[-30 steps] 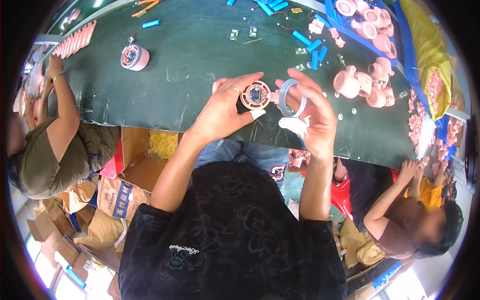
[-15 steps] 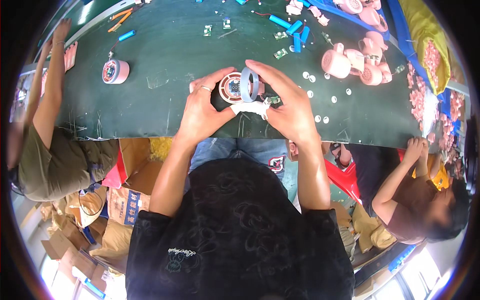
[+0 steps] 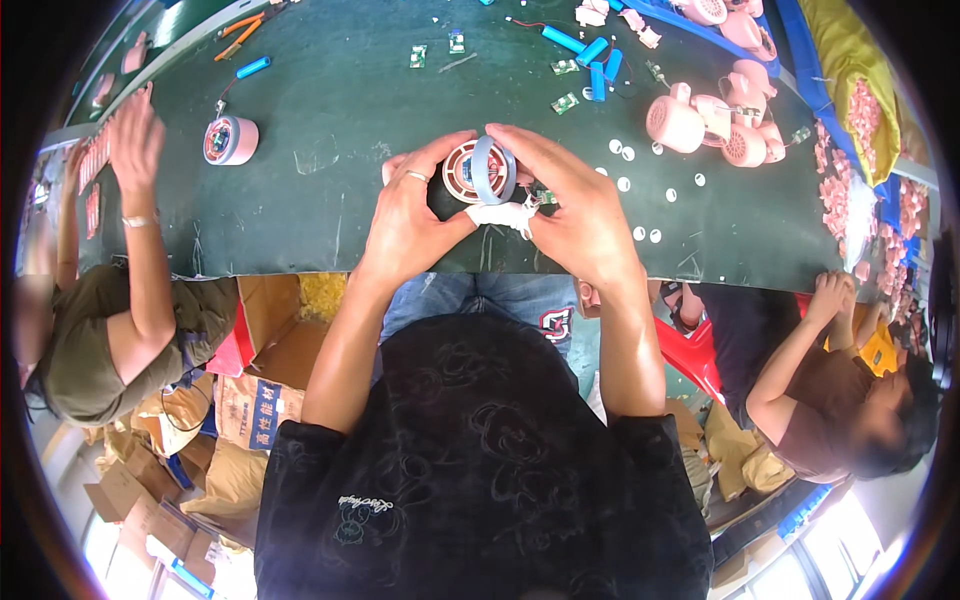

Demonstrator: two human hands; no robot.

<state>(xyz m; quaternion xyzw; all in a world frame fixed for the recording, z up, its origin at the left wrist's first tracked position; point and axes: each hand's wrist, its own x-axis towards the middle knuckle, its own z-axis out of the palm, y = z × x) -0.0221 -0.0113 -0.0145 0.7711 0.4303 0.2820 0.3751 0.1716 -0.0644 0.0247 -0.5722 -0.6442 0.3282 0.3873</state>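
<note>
Both my hands are closed around small parts just above the near side of the green table. My left hand [image 3: 412,212] grips a round pink fan housing [image 3: 457,186] with a slotted rim and a circuit board inside. In my right hand [image 3: 575,205] is a grey-blue ring [image 3: 488,171], tilted over the face of the housing and overlapping its right part. White wrapping [image 3: 503,215] covers the thumb tips where they meet below the housing. A small green circuit board [image 3: 545,197] hangs by my right hand; the fingers partly hide the housing's back.
A similar pink unit [image 3: 230,140] wired to a blue battery cell [image 3: 254,68] stands left. Orange-handled pliers [image 3: 240,38] lie beyond. Blue cells [image 3: 592,52], small boards [image 3: 565,103] and white discs [image 3: 624,184] are scattered right of centre. Pink fans [image 3: 673,123] pile at right. Co-workers sit on both sides.
The ring has moved left and now overlaps the housing's face more. My hands have barely shifted. At left, the co-worker's raised arm has come down and toward the table's near side.
</note>
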